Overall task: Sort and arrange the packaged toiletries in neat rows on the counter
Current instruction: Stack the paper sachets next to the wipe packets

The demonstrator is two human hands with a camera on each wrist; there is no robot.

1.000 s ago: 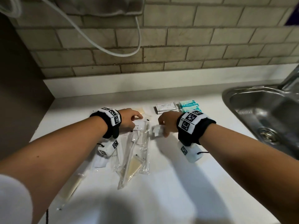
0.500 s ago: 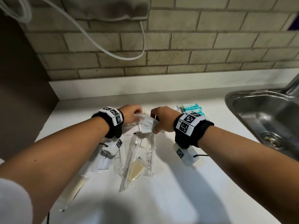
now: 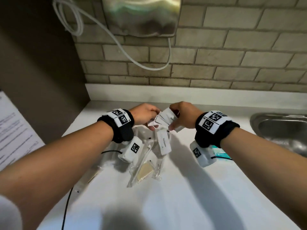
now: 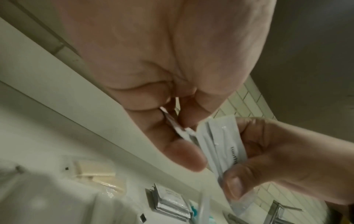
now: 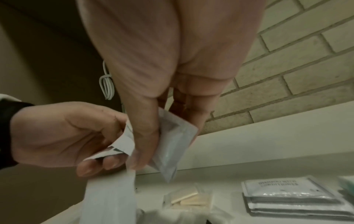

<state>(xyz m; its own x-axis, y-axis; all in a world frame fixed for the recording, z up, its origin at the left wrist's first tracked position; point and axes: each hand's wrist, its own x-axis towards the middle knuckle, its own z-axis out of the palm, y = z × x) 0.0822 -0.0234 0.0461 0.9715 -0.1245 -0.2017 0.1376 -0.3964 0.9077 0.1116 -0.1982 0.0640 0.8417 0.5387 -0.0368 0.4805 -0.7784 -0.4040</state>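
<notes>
Both hands are raised above the white counter [image 3: 182, 196] and meet at a small bunch of white sachets [image 3: 163, 119]. My left hand [image 3: 150, 119] pinches the folded edge of a sachet [image 5: 122, 145] between thumb and fingers. My right hand [image 3: 176, 121] grips flat white sachets [image 4: 224, 144] with the thumb pressed on top; one is printed with a word starting "tooth". A longer white sachet [image 3: 163, 143] hangs down below the hands. Clear-wrapped toothbrushes and a beige comb [image 3: 144, 168] lie on the counter under my left wrist.
A stack of grey sachets [image 5: 291, 195] and teal packets [image 3: 221, 153] lie near the back wall. A steel sink [image 3: 282, 130] is at the right. A metal wall unit [image 3: 141, 15] with a white cable [image 3: 116, 40] hangs above. A printed sheet [image 3: 15, 130] is at the left.
Both hands rose off the counter and came together, lifting the white sachets with them. The head view tilted up toward the wall.
</notes>
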